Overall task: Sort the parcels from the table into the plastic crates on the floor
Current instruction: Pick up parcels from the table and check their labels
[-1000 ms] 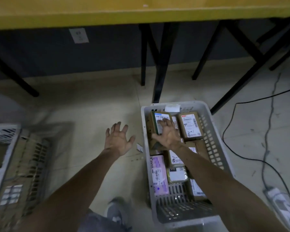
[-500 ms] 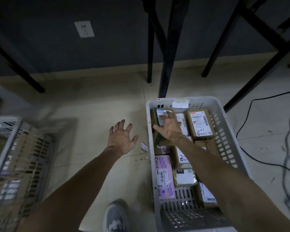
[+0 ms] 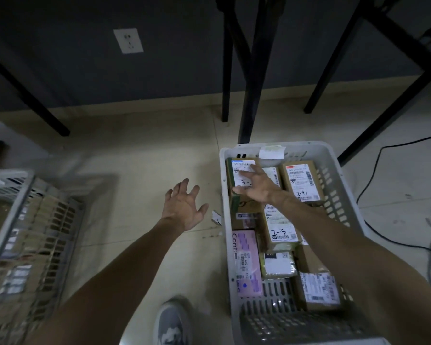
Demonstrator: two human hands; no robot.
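Observation:
A white plastic crate (image 3: 339, 170) on the floor at the right holds several labelled cardboard parcels. My right hand (image 3: 258, 186) lies flat, fingers straight, on the brown parcel (image 3: 239, 170) in the crate's far left corner. Beside it sits a parcel marked 241 (image 3: 302, 180); a pink parcel (image 3: 248, 260) lies nearer me. My left hand (image 3: 184, 207) hovers over the bare floor left of the crate, fingers spread, holding nothing. A second crate (image 3: 8, 220) with parcels stands at the far left, blurred.
Black table legs (image 3: 253, 70) stand just beyond the right crate, more legs at the left and right. A black cable (image 3: 373, 170) runs over the floor right of the crate. My grey shoe (image 3: 173, 324) is near the bottom. A paper scrap (image 3: 215, 216) lies by the crate.
The view has tilted down and the yellow tabletop left the frame. My right hand slid forward and flattened on the corner parcel. My left hand stayed spread over the floor.

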